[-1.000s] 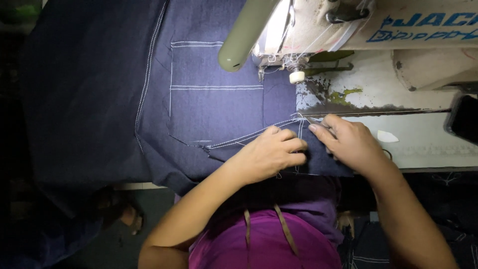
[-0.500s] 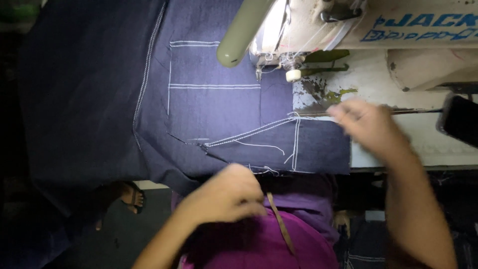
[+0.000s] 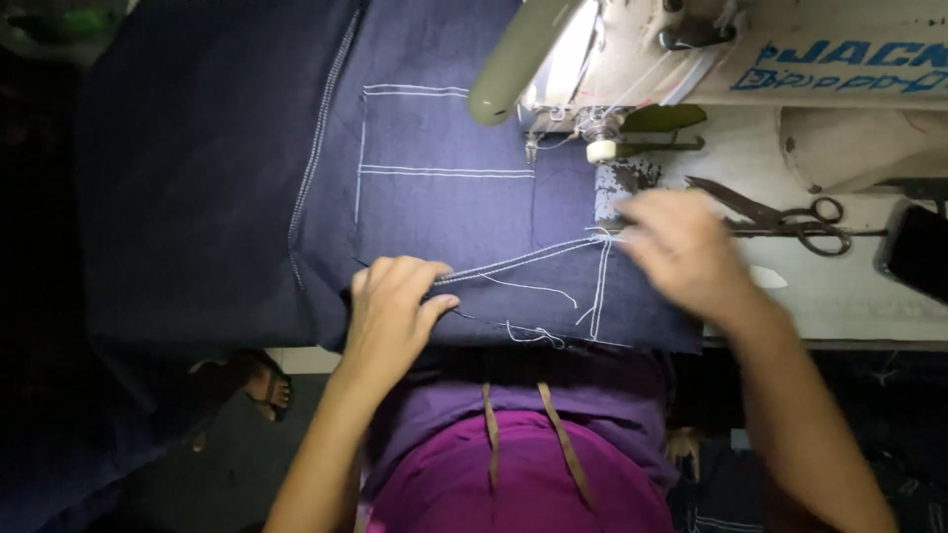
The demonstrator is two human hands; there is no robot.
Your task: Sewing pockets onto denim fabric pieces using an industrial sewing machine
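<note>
One broad sheet of dark denim (image 3: pixel 227 197) across the table, pocket rectangle at 12 o'clock already outlined in pale double stitching; loose thread tails at 6 o'clock untrimmed. Left hand (image 3: pixel 390 306) flat, fingers curled on the fabric fold. Right hand (image 3: pixel 676 247) blurred, grip unclear, nearing steel scissors (image 3: pixel 780 212) at 3 o'clock.

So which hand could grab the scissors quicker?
Probably the right hand: it hovers by the dark metal scissors on the pale sewing table, while the left hand presses the dark blue denim cloth farther away.
</note>
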